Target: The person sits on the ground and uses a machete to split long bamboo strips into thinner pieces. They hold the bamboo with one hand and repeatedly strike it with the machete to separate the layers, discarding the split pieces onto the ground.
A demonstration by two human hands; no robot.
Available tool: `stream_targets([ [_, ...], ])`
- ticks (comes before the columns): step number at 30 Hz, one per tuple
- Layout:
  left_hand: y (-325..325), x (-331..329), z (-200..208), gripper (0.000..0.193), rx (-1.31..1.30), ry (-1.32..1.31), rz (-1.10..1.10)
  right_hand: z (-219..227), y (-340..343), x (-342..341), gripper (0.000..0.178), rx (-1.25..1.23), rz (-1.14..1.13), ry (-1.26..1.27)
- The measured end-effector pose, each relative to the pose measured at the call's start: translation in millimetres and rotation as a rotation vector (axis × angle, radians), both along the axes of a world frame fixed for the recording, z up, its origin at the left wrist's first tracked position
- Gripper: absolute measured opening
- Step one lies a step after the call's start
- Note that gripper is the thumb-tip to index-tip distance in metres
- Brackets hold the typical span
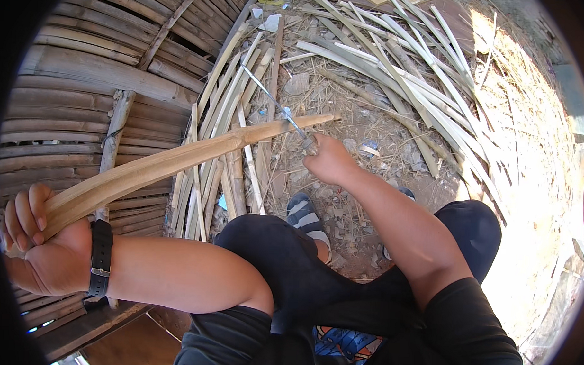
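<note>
A long split bamboo piece [151, 163] slants from the lower left to the middle, with a node partway and a tapered far end. My left hand [52, 245], a black watch [100, 258] on its wrist, is closed around the near end. In my right hand [328, 159] is the handle of a long knife [269, 96], its narrow blade pointing up and left. The blade crosses the bamboo near its thin end; whether it cuts in cannot be told.
A slatted bamboo wall [82, 111] rises on the left. Many bamboo strips [217, 125] lie beside it, and more strips [399, 70] spread across the far ground. Shavings and scraps cover the dirt around my sandalled foot [307, 218]. Bright sunlight falls on the right.
</note>
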State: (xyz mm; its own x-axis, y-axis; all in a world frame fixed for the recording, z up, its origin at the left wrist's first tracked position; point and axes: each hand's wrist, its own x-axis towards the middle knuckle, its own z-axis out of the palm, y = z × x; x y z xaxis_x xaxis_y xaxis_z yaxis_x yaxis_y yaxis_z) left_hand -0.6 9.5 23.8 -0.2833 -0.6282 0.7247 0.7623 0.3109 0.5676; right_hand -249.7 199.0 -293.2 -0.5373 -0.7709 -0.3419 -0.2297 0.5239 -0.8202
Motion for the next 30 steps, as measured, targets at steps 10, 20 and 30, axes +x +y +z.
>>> stream_targets([
  [10,-11,6,-5,0.03,0.017,0.002,-0.086,-14,-8,22,0.041,-0.194,0.028,-0.117],
  [20,-13,5,3,0.027,0.027,-0.031,0.008,8,-8,61,0.046,-0.372,0.058,-0.127],
  [30,-28,9,-15,0.034,0.089,0.004,0.348,-33,-9,61,0.049,-0.226,-0.054,-0.035],
])
